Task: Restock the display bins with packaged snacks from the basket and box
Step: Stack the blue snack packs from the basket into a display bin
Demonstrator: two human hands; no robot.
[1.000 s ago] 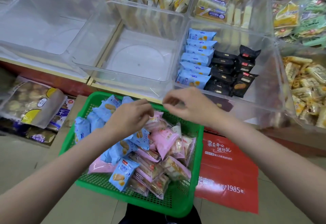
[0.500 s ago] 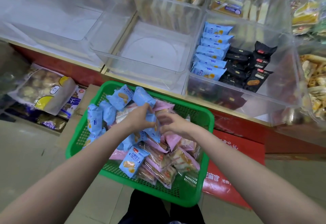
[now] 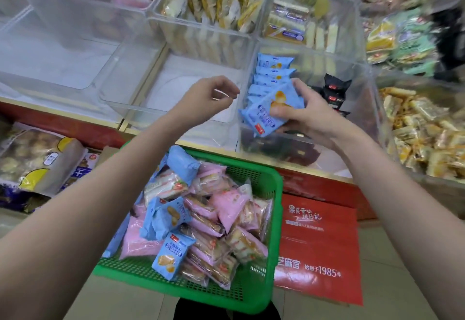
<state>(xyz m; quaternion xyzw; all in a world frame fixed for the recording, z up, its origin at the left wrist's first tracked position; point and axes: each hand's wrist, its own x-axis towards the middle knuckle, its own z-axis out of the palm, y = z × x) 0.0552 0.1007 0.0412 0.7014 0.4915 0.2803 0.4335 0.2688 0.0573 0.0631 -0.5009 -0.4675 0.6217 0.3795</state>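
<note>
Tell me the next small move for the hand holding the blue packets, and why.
Probably lower the right hand and set its blue packets at the near end of the blue row in the clear bin. The grip already hangs over that bin's front, and the row there matches. The left hand holds nothing.
</note>
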